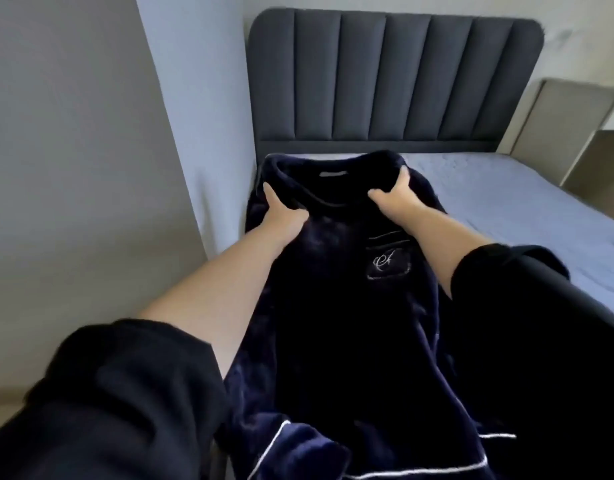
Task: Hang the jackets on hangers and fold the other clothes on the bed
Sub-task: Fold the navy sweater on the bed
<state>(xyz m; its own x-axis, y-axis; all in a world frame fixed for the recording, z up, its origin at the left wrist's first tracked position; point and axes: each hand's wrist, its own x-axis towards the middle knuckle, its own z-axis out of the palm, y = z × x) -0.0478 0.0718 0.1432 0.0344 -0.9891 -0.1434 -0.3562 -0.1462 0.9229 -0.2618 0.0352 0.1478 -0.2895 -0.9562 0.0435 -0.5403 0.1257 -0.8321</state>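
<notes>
A dark navy plush garment with white piping and an embroidered chest pocket stretches from the collar near the headboard down to the bottom of the view. My left hand grips the left side of its collar, fingers curled into the fabric. My right hand grips the right side of the collar, thumb under the edge. The garment lies over the left part of the bed, which has a grey-blue cover. No hanger is visible.
A dark padded headboard stands at the far end of the bed. A grey wall runs close along the bed's left side. Beige panels stand at the far right beyond the mattress.
</notes>
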